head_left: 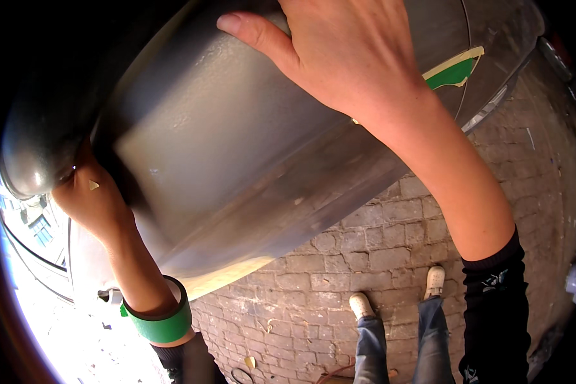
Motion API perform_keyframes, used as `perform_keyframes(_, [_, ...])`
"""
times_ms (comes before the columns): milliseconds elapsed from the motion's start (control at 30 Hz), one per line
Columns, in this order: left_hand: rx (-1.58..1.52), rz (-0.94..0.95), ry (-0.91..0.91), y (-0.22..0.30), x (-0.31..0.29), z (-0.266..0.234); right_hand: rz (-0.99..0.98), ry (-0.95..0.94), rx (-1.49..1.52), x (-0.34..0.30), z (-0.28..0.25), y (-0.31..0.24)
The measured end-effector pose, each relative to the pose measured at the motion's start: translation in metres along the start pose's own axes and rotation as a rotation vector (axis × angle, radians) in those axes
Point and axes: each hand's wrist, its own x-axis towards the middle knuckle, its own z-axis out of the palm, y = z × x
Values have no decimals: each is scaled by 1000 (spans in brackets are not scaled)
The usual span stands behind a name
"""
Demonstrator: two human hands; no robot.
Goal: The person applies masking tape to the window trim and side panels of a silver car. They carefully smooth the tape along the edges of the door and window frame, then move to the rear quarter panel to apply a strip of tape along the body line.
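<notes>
A grey car body panel (230, 141) spans the upper middle, dull and mottled. Over its upper part lies my right hand (352, 57), thumb stretched out to the left; the other fingers run out of the top of the picture. At the left, my left hand (96, 198) reaches up against the dark rounded side mirror (38, 150), its fingers hidden behind or under it. A small pale scrap (94, 185) sticks to the back of that hand. A roll of green tape (163, 328) hangs round my left wrist like a bracelet.
Green film with cream masking tape (453, 72) is stuck on the panel beyond my right wrist. A pale yellow strip (227, 278) runs along the panel's lower edge. Below are brick paving (326, 281) and my shoes (362, 306). Bright glare fills the lower left.
</notes>
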Motion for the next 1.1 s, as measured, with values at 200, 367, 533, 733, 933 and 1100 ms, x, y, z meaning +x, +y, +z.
perform_keyframes(200, [-12,0,8,4,-2,1,2,-7,18,2,1,1])
perform_keyframes(367, [-42,-92,17,6,-2,4,10,30,57,0,4,3])
perform_keyframes(533, [2,-61,3,4,-2,3,20,-10,197,-7,1,10])
perform_keyframes(733, [-33,-78,16,1,-1,4,10,-32,150,-4,0,10])
perform_keyframes(933, [8,-52,19,3,-3,4,-17,-4,83,-1,-1,5])
perform_keyframes(1100, [17,-12,23,3,-1,3,3,-1,52,-1,2,4])
